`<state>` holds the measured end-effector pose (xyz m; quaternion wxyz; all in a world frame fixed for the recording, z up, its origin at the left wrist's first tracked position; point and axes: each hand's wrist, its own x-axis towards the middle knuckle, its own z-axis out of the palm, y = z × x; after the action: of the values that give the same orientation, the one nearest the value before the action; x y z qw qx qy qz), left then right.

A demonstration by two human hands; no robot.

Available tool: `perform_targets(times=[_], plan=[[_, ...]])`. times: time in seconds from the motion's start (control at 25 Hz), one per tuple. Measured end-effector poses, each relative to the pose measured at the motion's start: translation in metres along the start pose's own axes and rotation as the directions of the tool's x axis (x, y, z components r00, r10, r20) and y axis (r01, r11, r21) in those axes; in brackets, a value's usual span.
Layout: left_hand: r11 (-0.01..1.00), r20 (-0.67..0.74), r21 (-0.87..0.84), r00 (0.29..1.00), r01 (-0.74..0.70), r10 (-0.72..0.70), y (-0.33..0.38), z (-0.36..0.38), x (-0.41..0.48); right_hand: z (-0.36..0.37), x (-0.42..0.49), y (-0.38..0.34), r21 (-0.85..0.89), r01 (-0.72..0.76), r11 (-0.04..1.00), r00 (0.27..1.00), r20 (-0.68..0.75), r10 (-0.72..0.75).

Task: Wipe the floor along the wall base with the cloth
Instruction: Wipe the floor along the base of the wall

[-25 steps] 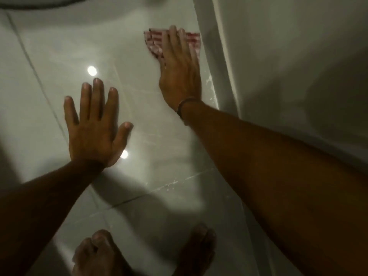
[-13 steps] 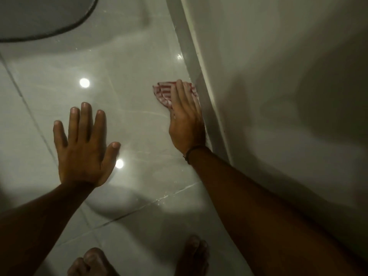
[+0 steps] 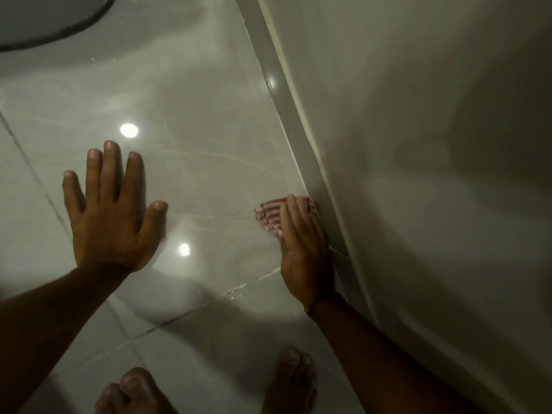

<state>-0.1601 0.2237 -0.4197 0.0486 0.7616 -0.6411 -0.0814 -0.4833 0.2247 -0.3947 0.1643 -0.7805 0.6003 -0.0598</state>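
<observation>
A red-and-white striped cloth (image 3: 269, 214) lies bunched on the glossy grey floor tile (image 3: 209, 150), right against the grey skirting (image 3: 301, 144) at the wall base. My right hand (image 3: 304, 249) presses flat on the cloth, fingers covering most of it, its side touching the skirting. My left hand (image 3: 110, 210) rests flat on the tile to the left, fingers spread, holding nothing.
The pale wall (image 3: 418, 144) runs diagonally along the right. A dark-edged round mat or object (image 3: 44, 22) sits at the top left. My bare feet (image 3: 289, 380) stand at the bottom edge. Grout lines (image 3: 227, 294) carry white specks.
My right hand has dragged the cloth back toward me along the skirting. The left hand has stayed planted on the tile.
</observation>
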Motion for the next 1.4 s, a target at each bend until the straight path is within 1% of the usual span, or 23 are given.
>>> perform_targets(times=[0.16, 0.28, 0.44, 0.56, 0.68, 0.76, 0.88, 0.96, 1.08, 1.2, 1.32, 1.4], plan=[[1.0, -0.004, -0.014, 1.0, -0.007, 0.007, 0.001, -0.001, 0.001, 0.0, -0.063, 0.022, -0.025, -0.012, 1.0, 1.0, -0.007, 0.012], [1.0, -0.009, -0.021, 1.0, -0.006, 0.006, 0.002, -0.003, 0.001, -0.003, -0.099, 0.033, -0.031, 0.006, 1.0, 0.999, 0.041, -0.004], [1.0, -0.025, -0.025, 1.0, -0.014, 0.014, 0.005, -0.005, -0.001, -0.006, -0.1, 0.032, 0.015, -0.013, 1.0, 0.998, 0.059, 0.012], [0.999, -0.024, -0.029, 0.999, -0.024, 0.023, 0.003, -0.003, -0.002, -0.009, -0.048, 0.014, 0.07, -0.012, 0.997, 0.999, 0.032, 0.01], [1.0, 0.008, -0.019, 1.0, -0.023, 0.023, -0.001, -0.001, -0.002, -0.008, 0.05, -0.016, 0.151, 0.014, 0.988, 1.0, -0.01, -0.013], [0.999, 0.007, -0.005, 0.999, -0.035, 0.035, -0.002, 0.002, -0.002, -0.003, 0.123, -0.038, 0.183, 0.007, 0.983, 1.0, -0.027, -0.002], [0.999, 0.0, 0.015, 0.999, -0.047, 0.047, -0.004, 0.005, -0.002, -0.002, 0.207, -0.063, 0.139, -0.028, 0.99, 1.0, -0.002, 0.029], [0.998, -0.008, 0.023, 0.998, -0.067, 0.067, -0.007, 0.006, -0.002, -0.002, 0.228, -0.067, 0.097, -0.001, 0.995, 0.999, 0.036, -0.002], [0.997, -0.004, 0.032, 0.998, -0.069, 0.069, -0.008, 0.008, -0.002, -0.004, 0.207, -0.057, 0.108, 0.028, 0.994, 1.0, 0.001, -0.028], [0.998, 0.008, 0.025, 0.998, -0.058, 0.058, -0.008, 0.007, -0.003, -0.008, 0.122, -0.039, 0.162, -0.054, 0.985, 0.998, -0.007, 0.056], [0.998, 0.014, 0.017, 0.998, -0.057, 0.056, -0.007, 0.006, -0.003, -0.016, 0.019, -0.018, 0.117, -0.119, 0.986, 0.993, 0.021, 0.117], [0.998, 0.002, 0.013, 0.998, -0.069, 0.069, -0.006, 0.006, -0.003, -0.02, -0.011, -0.014, 0.121, -0.155, 0.98, 0.987, 0.05, 0.15]])
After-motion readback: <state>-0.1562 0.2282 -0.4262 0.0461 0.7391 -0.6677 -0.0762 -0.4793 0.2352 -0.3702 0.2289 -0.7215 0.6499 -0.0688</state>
